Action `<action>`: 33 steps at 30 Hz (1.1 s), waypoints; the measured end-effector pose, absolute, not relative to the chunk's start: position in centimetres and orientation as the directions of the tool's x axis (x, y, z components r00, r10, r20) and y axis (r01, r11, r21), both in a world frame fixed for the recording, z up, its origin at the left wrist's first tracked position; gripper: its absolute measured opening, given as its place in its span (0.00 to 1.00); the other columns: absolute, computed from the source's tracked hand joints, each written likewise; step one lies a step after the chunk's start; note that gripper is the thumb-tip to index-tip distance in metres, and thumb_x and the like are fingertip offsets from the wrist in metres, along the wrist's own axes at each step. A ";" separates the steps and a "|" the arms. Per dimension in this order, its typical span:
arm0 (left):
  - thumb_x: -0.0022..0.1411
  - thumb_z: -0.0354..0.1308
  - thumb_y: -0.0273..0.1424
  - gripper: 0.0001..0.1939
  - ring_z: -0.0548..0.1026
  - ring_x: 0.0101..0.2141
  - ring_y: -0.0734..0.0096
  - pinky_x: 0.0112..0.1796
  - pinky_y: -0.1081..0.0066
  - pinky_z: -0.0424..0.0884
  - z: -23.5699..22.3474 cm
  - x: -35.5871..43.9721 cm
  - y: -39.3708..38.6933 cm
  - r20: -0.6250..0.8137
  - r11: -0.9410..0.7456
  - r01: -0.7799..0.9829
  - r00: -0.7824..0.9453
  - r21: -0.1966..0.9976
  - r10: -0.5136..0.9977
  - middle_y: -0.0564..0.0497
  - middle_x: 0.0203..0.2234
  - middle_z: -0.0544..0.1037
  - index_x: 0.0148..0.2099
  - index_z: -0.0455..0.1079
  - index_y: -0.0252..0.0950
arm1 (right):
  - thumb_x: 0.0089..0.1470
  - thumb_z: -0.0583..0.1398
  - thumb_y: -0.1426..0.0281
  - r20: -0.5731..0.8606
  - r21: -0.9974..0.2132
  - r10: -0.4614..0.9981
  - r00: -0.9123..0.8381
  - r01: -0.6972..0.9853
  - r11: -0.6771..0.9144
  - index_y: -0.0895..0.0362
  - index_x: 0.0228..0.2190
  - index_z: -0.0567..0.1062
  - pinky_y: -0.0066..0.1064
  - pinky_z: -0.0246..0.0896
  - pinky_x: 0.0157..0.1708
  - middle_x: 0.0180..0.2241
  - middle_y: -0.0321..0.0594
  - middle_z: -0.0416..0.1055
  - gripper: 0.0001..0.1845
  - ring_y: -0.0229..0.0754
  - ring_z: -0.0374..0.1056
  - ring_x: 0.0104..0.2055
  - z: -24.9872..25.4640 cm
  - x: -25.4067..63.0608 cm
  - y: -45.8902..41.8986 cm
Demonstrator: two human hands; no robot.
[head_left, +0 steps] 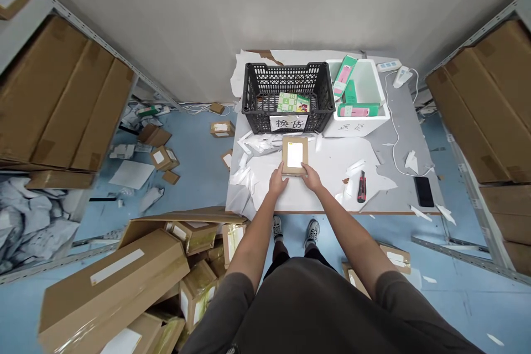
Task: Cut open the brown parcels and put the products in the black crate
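A small brown cardboard box (295,156) with a white label on top lies on the paper-covered table, just in front of the black crate. My left hand (277,180) grips its near left corner, thumb apart from the fingers. At the near right corner, my right hand (311,177) holds the same box, its thumb over the edge by the label. Both hands' undersides are hidden. To the right rests a red and black utility knife (362,187), touched by neither hand.
Behind the box stand a black plastic crate (289,121) holding green packets and a white foam bin (375,121) with green-pink boxes. A phone (423,192) lies at the table's right. A large open carton (116,282) full of parcels is at lower left. Shelves flank both sides.
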State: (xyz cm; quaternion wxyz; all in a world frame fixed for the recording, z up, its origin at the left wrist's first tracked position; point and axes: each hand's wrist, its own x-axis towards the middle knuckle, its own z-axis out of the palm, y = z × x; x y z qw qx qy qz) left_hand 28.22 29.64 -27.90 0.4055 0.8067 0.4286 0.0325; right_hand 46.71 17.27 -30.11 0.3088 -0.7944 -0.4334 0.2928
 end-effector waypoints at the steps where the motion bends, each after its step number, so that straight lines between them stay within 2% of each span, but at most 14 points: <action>1: 0.64 0.65 0.28 0.48 0.74 0.57 0.50 0.59 0.56 0.69 -27.9 28.5 29.5 -0.302 -0.292 0.678 0.614 0.674 0.729 0.40 0.57 0.74 0.80 0.48 0.43 | 0.60 0.59 0.74 -0.182 -0.740 0.866 0.465 0.515 -0.432 0.57 0.68 0.69 0.48 0.61 0.70 0.66 0.50 0.69 0.35 0.53 0.67 0.67 -29.9 46.6 17.2; 5: 0.62 0.66 0.27 0.48 0.76 0.53 0.54 0.56 0.60 0.71 -27.6 29.3 28.8 -0.272 -0.251 0.690 0.554 0.679 0.787 0.44 0.53 0.75 0.79 0.51 0.43 | 0.63 0.57 0.72 -0.117 -0.723 0.867 0.485 0.557 -0.409 0.57 0.63 0.74 0.48 0.67 0.65 0.60 0.51 0.74 0.28 0.53 0.72 0.61 -28.8 46.1 16.8; 9: 0.64 0.67 0.30 0.32 0.77 0.47 0.56 0.52 0.60 0.74 -26.1 29.1 28.4 -0.211 -0.256 0.679 0.525 0.688 0.825 0.46 0.45 0.75 0.69 0.68 0.41 | 0.65 0.56 0.71 -0.024 -0.710 0.862 0.507 0.598 -0.372 0.56 0.60 0.77 0.48 0.69 0.62 0.59 0.51 0.75 0.24 0.54 0.73 0.60 -26.7 45.7 16.0; 12: 0.66 0.67 0.34 0.24 0.77 0.48 0.57 0.51 0.62 0.75 -24.2 28.5 28.8 -0.152 -0.278 0.628 0.542 0.727 0.827 0.46 0.46 0.75 0.63 0.73 0.40 | 0.68 0.56 0.67 0.023 -0.701 0.860 0.510 0.621 -0.349 0.54 0.61 0.76 0.48 0.69 0.61 0.58 0.49 0.77 0.23 0.54 0.73 0.59 -24.2 46.1 15.7; 15: 0.68 0.65 0.37 0.25 0.77 0.51 0.59 0.48 0.64 0.77 -22.6 28.1 29.0 -0.095 -0.244 0.531 0.532 0.812 0.841 0.43 0.53 0.74 0.64 0.71 0.40 | 0.69 0.56 0.61 -0.020 -0.697 0.842 0.539 0.596 -0.399 0.52 0.64 0.74 0.45 0.72 0.54 0.52 0.46 0.80 0.25 0.52 0.77 0.50 -21.7 46.7 16.0; 18: 0.68 0.64 0.38 0.29 0.79 0.46 0.62 0.44 0.65 0.78 -21.8 28.2 28.9 -0.127 -0.142 0.489 0.475 0.861 0.871 0.43 0.54 0.76 0.68 0.67 0.41 | 0.70 0.56 0.58 -0.128 -0.673 0.809 0.573 0.549 -0.495 0.52 0.67 0.70 0.42 0.72 0.49 0.44 0.44 0.82 0.29 0.51 0.77 0.42 -20.3 47.1 17.0; 24: 0.71 0.61 0.39 0.30 0.78 0.45 0.63 0.46 0.65 0.77 -22.0 29.1 28.4 -0.114 -0.123 0.466 0.449 0.876 0.886 0.42 0.56 0.74 0.72 0.64 0.43 | 0.70 0.54 0.60 -0.185 -0.691 0.781 0.596 0.487 -0.535 0.51 0.67 0.68 0.42 0.70 0.53 0.54 0.46 0.79 0.28 0.50 0.76 0.46 -20.0 47.2 18.1; 28: 0.70 0.62 0.39 0.32 0.78 0.45 0.63 0.50 0.63 0.75 -22.6 29.0 28.5 -0.135 -0.091 0.460 0.436 0.883 0.890 0.42 0.56 0.74 0.72 0.64 0.42 | 0.70 0.55 0.59 -0.252 -0.677 0.770 0.586 0.462 -0.573 0.50 0.66 0.70 0.40 0.70 0.52 0.51 0.45 0.79 0.26 0.49 0.76 0.45 -19.7 47.5 18.1; 33: 0.71 0.61 0.40 0.31 0.78 0.45 0.63 0.50 0.64 0.75 -23.2 29.2 28.6 -0.203 -0.027 0.477 0.424 0.879 0.883 0.42 0.55 0.75 0.72 0.65 0.42 | 0.70 0.55 0.59 -0.281 -0.663 0.754 0.594 0.448 -0.600 0.49 0.65 0.71 0.40 0.69 0.53 0.50 0.44 0.80 0.26 0.49 0.76 0.47 -19.7 47.8 18.4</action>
